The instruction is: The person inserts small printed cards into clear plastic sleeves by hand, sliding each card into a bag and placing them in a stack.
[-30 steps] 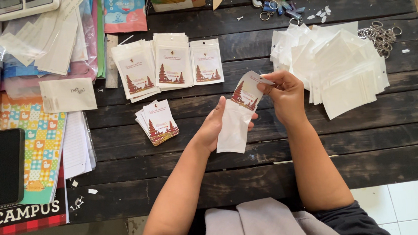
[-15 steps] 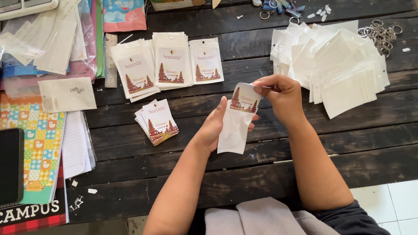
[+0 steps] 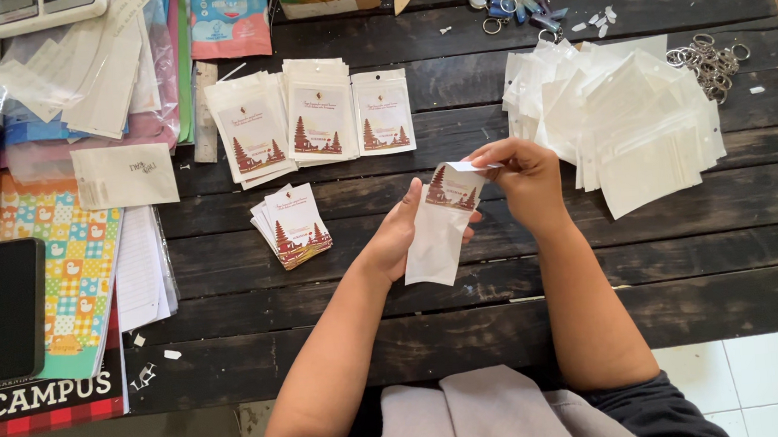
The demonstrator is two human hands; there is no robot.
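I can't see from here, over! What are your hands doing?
Left hand holds white pouch. Right hand pushes printed card into its top. Nothing in the way.

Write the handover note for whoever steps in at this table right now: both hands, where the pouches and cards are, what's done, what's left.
Left hand: holds a white pouch from below, over the dark wooden table.
Right hand: pinches the pouch's top edge, where a printed card sits partly inside the mouth.
Loose printed cards: small fanned stack left of the hands.
Filled pouches: three stacks in a row at the far side.
Empty white pouches: big heap on the right; key rings beyond it.
Done: three stacks filled.
Left: card not fully in; the loose cards and the heap remain.
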